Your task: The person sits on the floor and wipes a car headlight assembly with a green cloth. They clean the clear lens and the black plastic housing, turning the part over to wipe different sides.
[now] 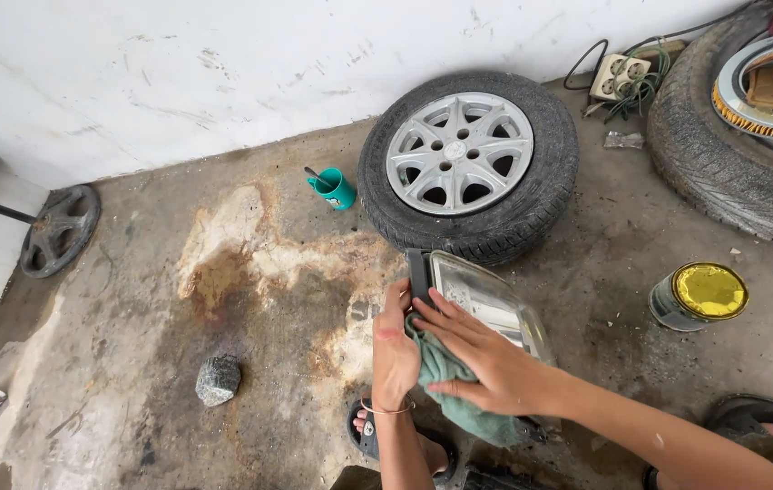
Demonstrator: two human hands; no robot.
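Pressing green cloth (445, 386) flat on headlamp (486, 304) with your right hand (486, 363), fingers spread, not clenched. Your left hand (394, 349) clamped on lamp's dark edge, holding it upright against floor (250, 363), just in front of tyre with alloy wheel (466, 159). Teal cup (334, 189) beside tyre, stick standing in it. Tin with yellow lid (699, 295) to right, closed, contents hidden. Larger tyre (740, 127) holds ring-shaped parts.

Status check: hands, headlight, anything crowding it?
Left hand grips headlight edge. Right hand presses green cloth on it. Tyre just behind; tin stands apart.
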